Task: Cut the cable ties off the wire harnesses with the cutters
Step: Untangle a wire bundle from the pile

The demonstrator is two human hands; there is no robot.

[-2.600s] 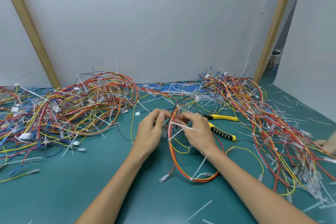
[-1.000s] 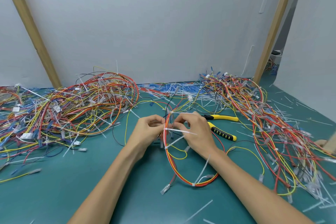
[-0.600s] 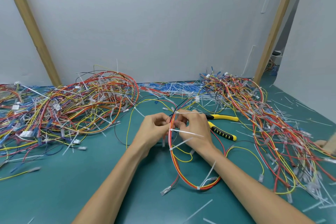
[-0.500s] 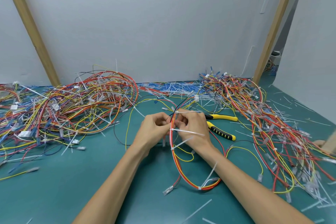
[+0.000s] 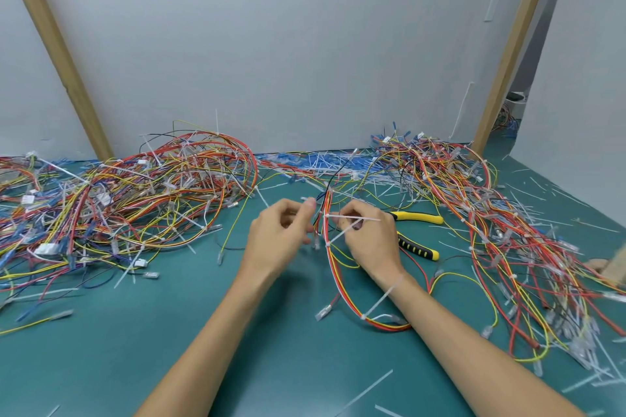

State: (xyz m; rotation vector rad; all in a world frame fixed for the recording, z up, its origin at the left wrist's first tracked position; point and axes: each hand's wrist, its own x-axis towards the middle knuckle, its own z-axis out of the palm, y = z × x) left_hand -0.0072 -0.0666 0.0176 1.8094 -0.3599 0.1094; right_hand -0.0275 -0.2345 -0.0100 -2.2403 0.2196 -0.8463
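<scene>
- The wire harness (image 5: 386, 325) in hand is a loop of red and yellow wires. It stands between the two hands with its long axis running from 12 o'clock down to 6 o'clock, and its lower bend rests on the green surface (image 5: 135, 349) by the right forearm.
- The right hand (image 5: 371, 239) has its fingers curled in on the harness's upper run. Two white cable ties are cinched there, one (image 5: 355, 217) with its tail pointing to 3 o'clock across the knuckles and one (image 5: 342, 234) just below it. A third tie (image 5: 382, 297) sits near the loop's bottom.
- The left hand (image 5: 279, 235) is just beside the wires at their 9 o'clock, fingers curled with thumb near forefinger. Blur hides whether they pinch anything.
- The cutters (image 5: 417, 248) lie flat on the surface at the right hand's 3 o'clock, just beyond it. Their yellow-and-black handles splay toward 3 and 4 o'clock, and the cutting head is hidden behind that hand.
- I judge the right hand far the nearer to the cutters. It would have to let go of the wires to reach them, leaving the left hand to steady the harness.
- With the tie tails pointing toward the cutters' side, the blades could likely come in from 3 o'clock, across the harness's axis.
- Heaps of harnesses lie at 10 o'clock (image 5: 135, 200) and at 2 to 4 o'clock (image 5: 508, 247).
</scene>
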